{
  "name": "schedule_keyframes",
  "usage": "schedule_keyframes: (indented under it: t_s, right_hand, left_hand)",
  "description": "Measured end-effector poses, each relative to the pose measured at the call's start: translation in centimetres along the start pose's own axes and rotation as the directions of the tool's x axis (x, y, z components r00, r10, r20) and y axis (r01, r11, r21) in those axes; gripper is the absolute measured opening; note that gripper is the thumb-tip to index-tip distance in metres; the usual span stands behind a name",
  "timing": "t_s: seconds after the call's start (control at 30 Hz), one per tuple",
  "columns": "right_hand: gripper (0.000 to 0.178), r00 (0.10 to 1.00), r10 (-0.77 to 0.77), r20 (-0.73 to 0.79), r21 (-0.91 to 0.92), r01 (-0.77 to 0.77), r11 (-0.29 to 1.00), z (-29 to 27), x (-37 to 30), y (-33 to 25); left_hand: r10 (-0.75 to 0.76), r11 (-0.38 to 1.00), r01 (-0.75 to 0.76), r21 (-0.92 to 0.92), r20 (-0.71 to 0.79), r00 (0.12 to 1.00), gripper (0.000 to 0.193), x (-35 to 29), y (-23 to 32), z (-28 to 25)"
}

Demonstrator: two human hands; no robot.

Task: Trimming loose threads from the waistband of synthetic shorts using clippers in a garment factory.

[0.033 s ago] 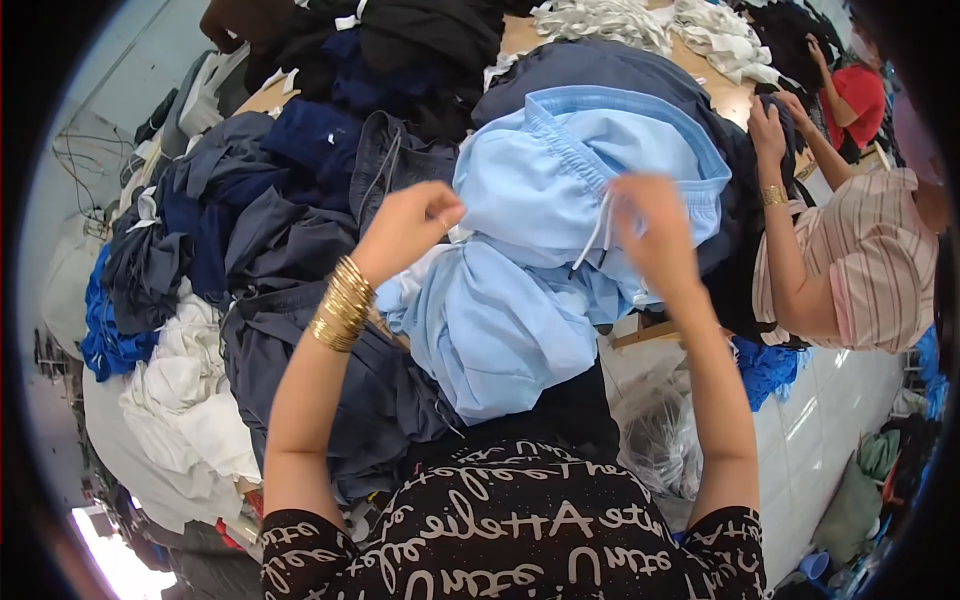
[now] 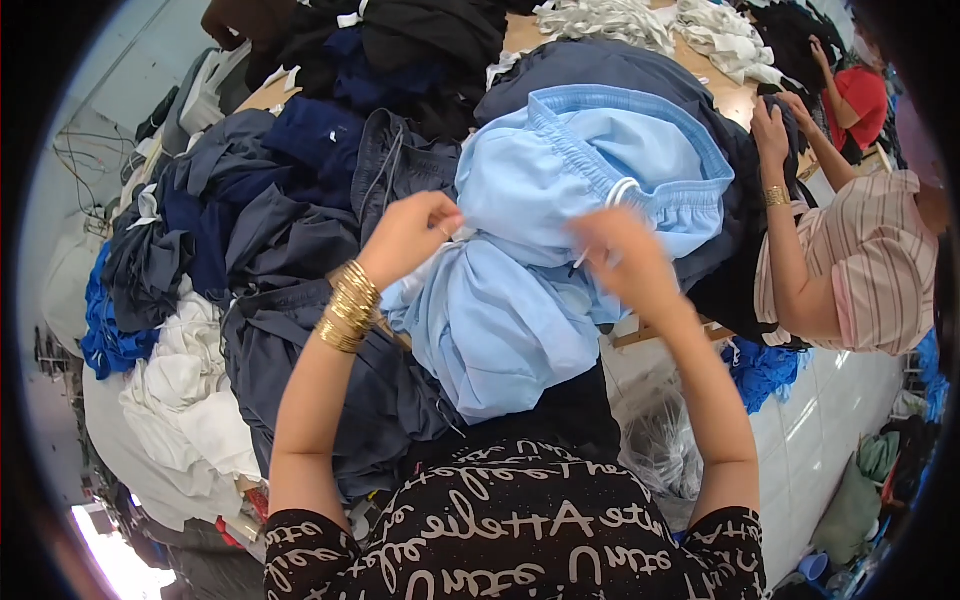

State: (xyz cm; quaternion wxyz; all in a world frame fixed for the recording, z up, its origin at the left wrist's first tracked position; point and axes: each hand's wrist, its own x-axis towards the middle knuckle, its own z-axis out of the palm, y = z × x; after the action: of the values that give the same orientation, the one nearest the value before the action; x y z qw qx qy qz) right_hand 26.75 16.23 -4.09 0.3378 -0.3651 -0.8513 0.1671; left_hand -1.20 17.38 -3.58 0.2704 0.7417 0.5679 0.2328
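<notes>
A light blue garment with a gathered elastic waistband, apparently shorts [image 2: 520,165], lies in front of me. Its waist opens towards the far right, and a white drawstring [image 2: 621,190] with a dark tip loops out of the band. At the garment's left edge my left hand [image 2: 408,232] has its thumb and fingers closed in a pinch; whatever sits between them is too small to make out. Over the middle right of the cloth, beside the drawstring, my right hand [image 2: 632,258] is smeared by motion, so its grip does not show. More bunched light blue cloth [image 2: 500,335] hangs nearest me.
Dark grey and navy garments [image 2: 290,240] heap up on the left, with white cloth [image 2: 185,375] below. Black garments [image 2: 430,45] and white strips [image 2: 600,25] lie at the back. A co-worker in a striped shirt [image 2: 850,260] handles dark cloth at right. Clear plastic bags [image 2: 655,440] stand below.
My right hand has moved left and a little nearer me, and the drawstring now loops up over the waistband. My left hand stays at the garment's left edge, nearly unmoved.
</notes>
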Motion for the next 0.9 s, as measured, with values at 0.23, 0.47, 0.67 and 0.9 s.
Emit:
schedule_keyframes:
  t_s: [0.23,0.47,0.67,0.9]
  right_hand:
    - [0.025,0.978,0.109,-0.178,-0.13,-0.133,0.983,1.6,4.3,5.9]
    - [0.037,0.942,0.32,-0.101,0.103,-0.31,0.945,-0.4,5.6,5.6]
    - [0.055,0.92,0.364,-0.145,-0.007,-0.369,0.929,0.5,7.9,12.0]
    - [0.042,0.941,0.261,-0.215,-0.13,-0.292,0.948,-1.4,5.7,11.1]
  left_hand:
    - [0.157,0.986,-0.162,-0.035,-0.119,0.981,0.017,0.1,2.3,5.5]
    - [-0.017,0.987,-0.024,-0.157,-0.253,0.967,0.034,1.8,3.5,7.6]
    - [0.187,0.971,-0.13,0.201,-0.298,0.936,0.025,7.0,3.4,8.7]
    - [-0.226,0.619,-0.016,-0.785,-0.197,0.954,0.01,0.1,2.8,5.9]
